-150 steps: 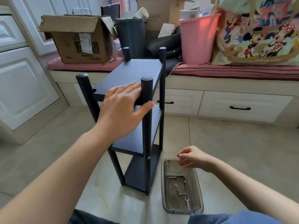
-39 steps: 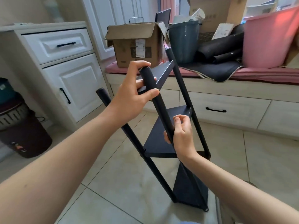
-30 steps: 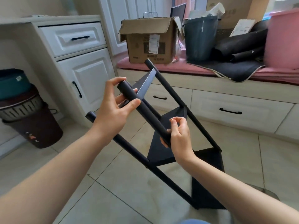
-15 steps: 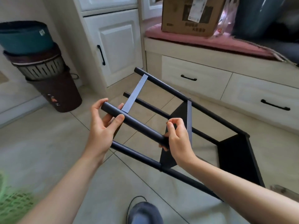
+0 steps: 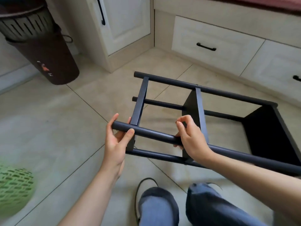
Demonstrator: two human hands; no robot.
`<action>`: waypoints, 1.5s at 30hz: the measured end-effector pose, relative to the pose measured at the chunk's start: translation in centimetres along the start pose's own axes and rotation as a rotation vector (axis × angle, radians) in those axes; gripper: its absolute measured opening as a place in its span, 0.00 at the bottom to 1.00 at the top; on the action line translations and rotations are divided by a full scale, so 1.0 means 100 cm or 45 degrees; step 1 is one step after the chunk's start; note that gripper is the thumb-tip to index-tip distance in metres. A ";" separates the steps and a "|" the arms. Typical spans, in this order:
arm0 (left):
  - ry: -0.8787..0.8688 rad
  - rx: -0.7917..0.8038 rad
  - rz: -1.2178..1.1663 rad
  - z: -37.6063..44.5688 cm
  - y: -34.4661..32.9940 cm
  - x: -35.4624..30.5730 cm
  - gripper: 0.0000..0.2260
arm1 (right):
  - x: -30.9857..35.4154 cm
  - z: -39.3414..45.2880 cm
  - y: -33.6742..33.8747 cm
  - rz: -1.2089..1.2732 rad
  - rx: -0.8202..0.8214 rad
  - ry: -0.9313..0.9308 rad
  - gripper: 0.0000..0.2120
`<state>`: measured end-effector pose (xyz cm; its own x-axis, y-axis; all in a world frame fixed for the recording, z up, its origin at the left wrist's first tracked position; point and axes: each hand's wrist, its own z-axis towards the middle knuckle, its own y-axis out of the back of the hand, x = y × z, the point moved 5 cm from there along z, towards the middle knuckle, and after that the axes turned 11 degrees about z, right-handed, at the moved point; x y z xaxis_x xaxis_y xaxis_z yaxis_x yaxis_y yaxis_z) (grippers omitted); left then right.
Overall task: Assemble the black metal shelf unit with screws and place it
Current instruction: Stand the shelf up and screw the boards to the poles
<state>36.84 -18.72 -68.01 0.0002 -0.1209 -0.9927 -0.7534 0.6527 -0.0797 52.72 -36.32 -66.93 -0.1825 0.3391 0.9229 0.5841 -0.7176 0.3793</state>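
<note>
Curling round one post of the tipped shelf unit (image 5: 197, 101), both hands' fingers (image 5: 130, 132) grip.

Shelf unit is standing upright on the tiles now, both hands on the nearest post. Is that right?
Not quite. In the head view the shelf unit is tipped over on its side, its posts running roughly level above the tiles. The rest holds: the left hand and right hand both grip the nearest post.
</note>
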 end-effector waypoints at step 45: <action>-0.659 1.266 1.972 0.064 -0.019 0.044 0.48 | -0.073 0.005 -0.010 -0.428 0.318 -0.422 0.07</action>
<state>42.44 -15.68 -72.83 0.1041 0.9838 -0.1463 0.3083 0.1079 0.9452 53.83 -37.81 -74.07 -0.1560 0.7285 0.6670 0.7145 -0.3830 0.5855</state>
